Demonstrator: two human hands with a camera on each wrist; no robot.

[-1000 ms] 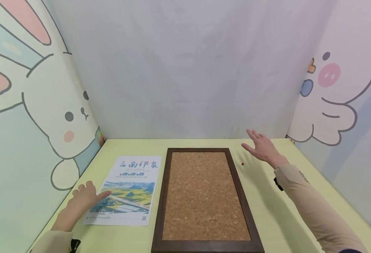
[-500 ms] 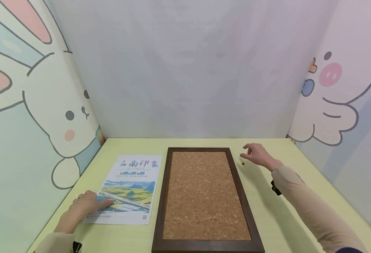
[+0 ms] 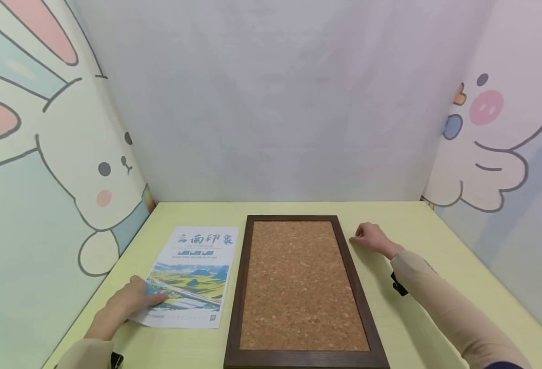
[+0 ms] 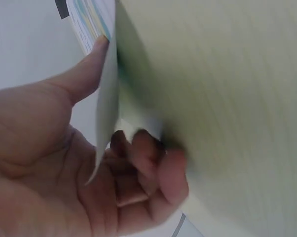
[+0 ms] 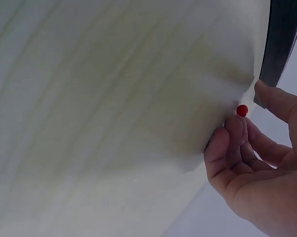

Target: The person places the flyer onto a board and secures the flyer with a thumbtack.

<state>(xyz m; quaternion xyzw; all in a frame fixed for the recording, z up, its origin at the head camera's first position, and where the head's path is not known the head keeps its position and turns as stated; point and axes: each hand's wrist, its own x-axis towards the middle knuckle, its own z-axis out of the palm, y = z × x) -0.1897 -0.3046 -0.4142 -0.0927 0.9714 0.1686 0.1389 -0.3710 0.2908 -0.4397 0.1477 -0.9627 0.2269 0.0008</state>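
Note:
In the head view a printed poster [image 3: 187, 277] with blue lettering and a landscape picture lies at the left. My left hand [image 3: 129, 302] grips its lower left edge, thumb on the printed face and fingers curled beneath. The left wrist view shows the sheet [image 4: 106, 98] bent up between them. My right hand [image 3: 374, 238] reaches down beside the frame's upper right. In the right wrist view a small red ball [image 5: 242, 110] sits right at its curled fingertips, with the thumb [image 5: 277, 101] apart from it. The hand hides this ball in the head view.
A cork board [image 3: 303, 287] in a dark brown frame [image 3: 358, 277] lies between the hands on the pale yellow table [image 3: 418, 225]. A grey backdrop [image 3: 271, 102] rises behind it, with cartoon-printed side walls [image 3: 109, 179] at left and right.
My right hand has lowered to the red ball, its spread fingers curling in. My left hand has come down to the poster and taken hold of its lower left edge, lifting it slightly.

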